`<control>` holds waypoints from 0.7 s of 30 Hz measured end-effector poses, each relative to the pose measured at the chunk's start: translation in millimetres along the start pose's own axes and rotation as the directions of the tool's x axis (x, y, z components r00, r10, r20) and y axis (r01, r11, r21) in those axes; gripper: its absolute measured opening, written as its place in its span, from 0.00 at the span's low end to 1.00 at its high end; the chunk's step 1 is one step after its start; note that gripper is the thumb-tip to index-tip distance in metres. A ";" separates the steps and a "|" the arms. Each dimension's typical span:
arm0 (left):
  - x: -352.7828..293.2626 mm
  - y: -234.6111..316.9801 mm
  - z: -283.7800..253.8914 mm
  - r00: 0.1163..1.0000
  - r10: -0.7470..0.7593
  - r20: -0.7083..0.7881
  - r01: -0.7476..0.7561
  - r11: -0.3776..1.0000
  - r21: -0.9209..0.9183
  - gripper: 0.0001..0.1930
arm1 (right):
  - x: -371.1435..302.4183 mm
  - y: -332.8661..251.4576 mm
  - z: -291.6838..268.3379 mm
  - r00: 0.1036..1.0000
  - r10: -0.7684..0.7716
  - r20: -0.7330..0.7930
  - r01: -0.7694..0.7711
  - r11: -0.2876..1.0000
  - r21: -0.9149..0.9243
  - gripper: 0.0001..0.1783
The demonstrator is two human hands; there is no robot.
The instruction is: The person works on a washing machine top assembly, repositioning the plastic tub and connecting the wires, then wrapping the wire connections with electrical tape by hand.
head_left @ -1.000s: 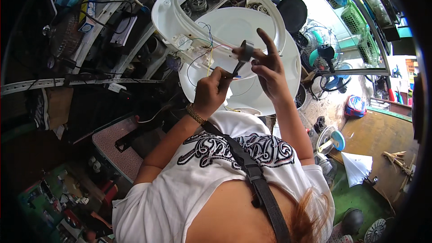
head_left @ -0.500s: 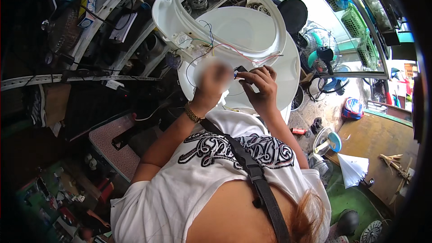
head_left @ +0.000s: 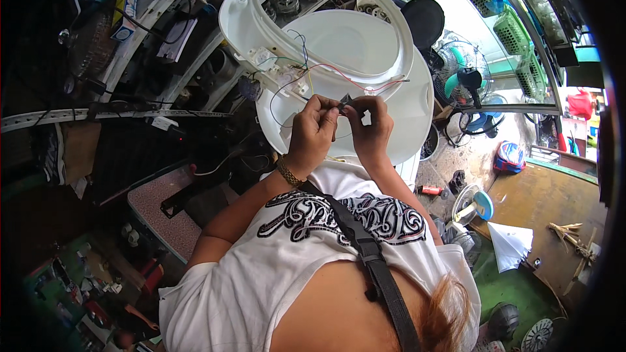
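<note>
Left hand [head_left: 312, 132] and right hand [head_left: 370, 129] pinch a small dark strip [head_left: 345, 99] above the white base [head_left: 412, 117], in from its near edge; if joined to the thin wires [head_left: 306, 60], a sharp tug could strain them

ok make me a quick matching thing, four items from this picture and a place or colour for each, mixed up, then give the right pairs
1. wristband
2. ring
3. dark strip
4. umbrella

A. at the fingertips of the left hand and the right hand
B. white, near the picture's right side
C. gold
D. large and white, beyond both hands

Pairs: 1-C, 2-D, 3-A, 4-B
</note>
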State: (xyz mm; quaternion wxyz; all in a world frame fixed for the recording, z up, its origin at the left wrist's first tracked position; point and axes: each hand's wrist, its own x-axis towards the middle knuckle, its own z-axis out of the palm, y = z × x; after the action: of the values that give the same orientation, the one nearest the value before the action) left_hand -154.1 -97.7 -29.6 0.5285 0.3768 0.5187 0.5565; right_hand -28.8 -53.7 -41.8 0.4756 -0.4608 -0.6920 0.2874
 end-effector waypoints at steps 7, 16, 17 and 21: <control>0.5 4.7 0.7 0.993 0.117 -0.020 -0.109 0.965 0.240 0.04 | 10.2 -13.1 -5.4 0.970 -0.219 0.108 0.238 0.947 -0.216 0.11; 7.7 16.7 -13.6 0.981 0.167 0.103 -0.196 0.856 0.479 0.05 | 14.5 -5.5 -21.4 0.844 0.163 0.510 -0.299 0.934 0.196 0.06; 8.2 18.2 -14.7 0.981 0.167 0.101 -0.195 0.856 0.478 0.05 | 13.5 -6.4 -20.8 0.843 0.162 0.512 -0.298 0.934 0.195 0.06; 5.2 17.6 -20.8 0.950 0.262 0.168 -0.311 0.811 0.496 0.06 | 12.1 -12.5 -20.3 0.737 0.314 0.598 -0.633 0.633 0.447 0.09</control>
State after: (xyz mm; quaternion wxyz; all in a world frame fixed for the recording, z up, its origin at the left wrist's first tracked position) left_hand -178.6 -94.6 -16.9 0.3411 0.6036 0.5612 0.4521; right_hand -16.2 -48.6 -18.9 0.3227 -0.3628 -0.4965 0.7195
